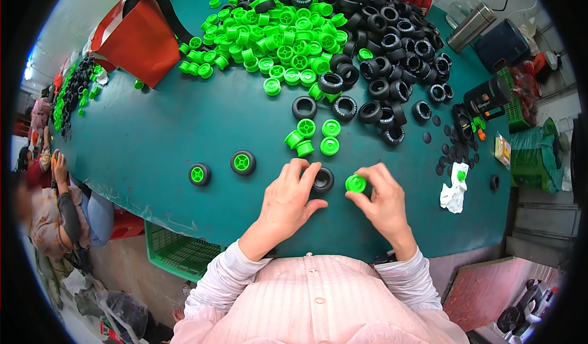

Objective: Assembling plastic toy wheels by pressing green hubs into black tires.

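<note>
Both hands near middle of table [165,136]'s near edge. Right hand [387,204] pinching green wheel rim [355,183] between thumb and fingers. Left hand [286,196] half-curled, fingertips at black tyre [329,179], thumb spread; firm grip or light touch, cannot tell. Rim just right of tyre, apart. Step in hand seems pairing rim with tyre; next move likely calls for squaring rim to tyre opening, then pressing. Two fitted wheels [243,162] toward left edge; loose rims [288,34], tyres [401,90] heaped toward far edge.
</note>
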`<control>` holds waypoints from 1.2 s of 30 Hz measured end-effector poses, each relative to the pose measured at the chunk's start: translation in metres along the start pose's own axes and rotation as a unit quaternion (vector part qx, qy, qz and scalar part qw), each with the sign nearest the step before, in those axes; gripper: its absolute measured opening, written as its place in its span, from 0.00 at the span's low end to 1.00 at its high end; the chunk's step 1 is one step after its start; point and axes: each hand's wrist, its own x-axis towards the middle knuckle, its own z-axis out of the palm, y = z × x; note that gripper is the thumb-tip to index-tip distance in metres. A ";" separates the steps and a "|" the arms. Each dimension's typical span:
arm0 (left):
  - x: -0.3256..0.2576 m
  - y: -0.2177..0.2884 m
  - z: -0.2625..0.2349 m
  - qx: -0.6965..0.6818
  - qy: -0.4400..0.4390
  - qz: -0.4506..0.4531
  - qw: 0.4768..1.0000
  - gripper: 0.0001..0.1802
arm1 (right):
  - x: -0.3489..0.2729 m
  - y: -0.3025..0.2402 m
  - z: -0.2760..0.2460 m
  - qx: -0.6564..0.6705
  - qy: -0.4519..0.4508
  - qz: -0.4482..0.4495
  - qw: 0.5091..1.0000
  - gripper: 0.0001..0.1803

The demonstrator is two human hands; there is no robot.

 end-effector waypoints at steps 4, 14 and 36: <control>0.002 -0.009 0.001 -0.057 -0.005 -0.026 0.998 0.36 | -0.004 -0.009 0.007 -0.038 -0.021 -0.007 0.999 0.27; -0.020 -0.014 -0.021 -0.263 0.087 -0.078 0.958 0.22 | 0.018 -0.030 0.026 0.061 0.019 -0.035 0.997 0.16; -0.068 -0.041 -0.023 0.015 0.139 -0.098 0.985 0.20 | 0.015 -0.020 -0.011 0.059 0.004 -0.052 0.997 0.10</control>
